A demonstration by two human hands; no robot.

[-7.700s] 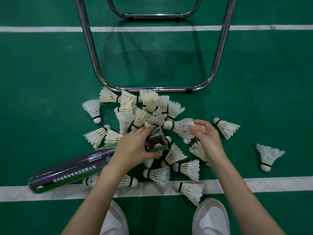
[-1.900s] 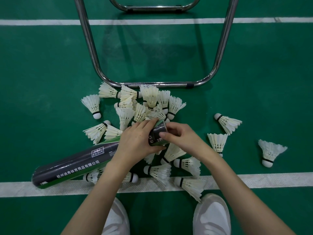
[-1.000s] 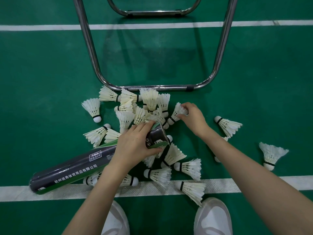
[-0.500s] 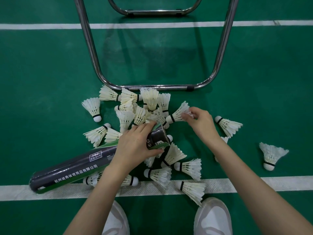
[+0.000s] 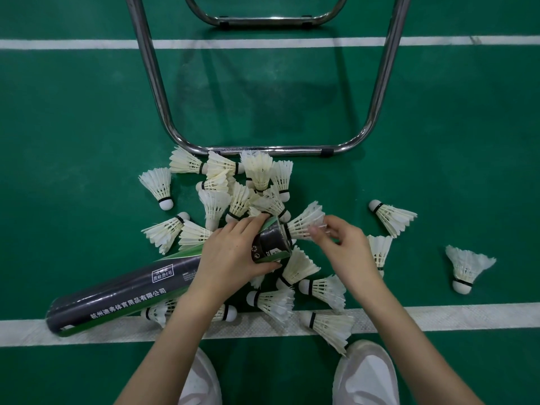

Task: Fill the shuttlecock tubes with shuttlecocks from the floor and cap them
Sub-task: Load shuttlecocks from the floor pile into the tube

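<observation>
A long dark grey and green shuttlecock tube lies slanted over the floor, its open mouth raised toward the pile. My left hand grips the tube just behind that mouth. My right hand pinches the feather end of a white shuttlecock, whose cork end sits at the tube's opening. Several more white shuttlecocks lie in a loose pile beyond the tube and around my hands. No cap is in sight.
A chrome tubular frame stands on the green court floor just beyond the pile. White court lines cross near and far. Stray shuttlecocks lie at the right. My two white shoes are at the bottom edge.
My right hand picked a shuttlecock from the pile's right side and carried it left and toward me, to the tube's mouth. My left hand and the tube stayed put.
</observation>
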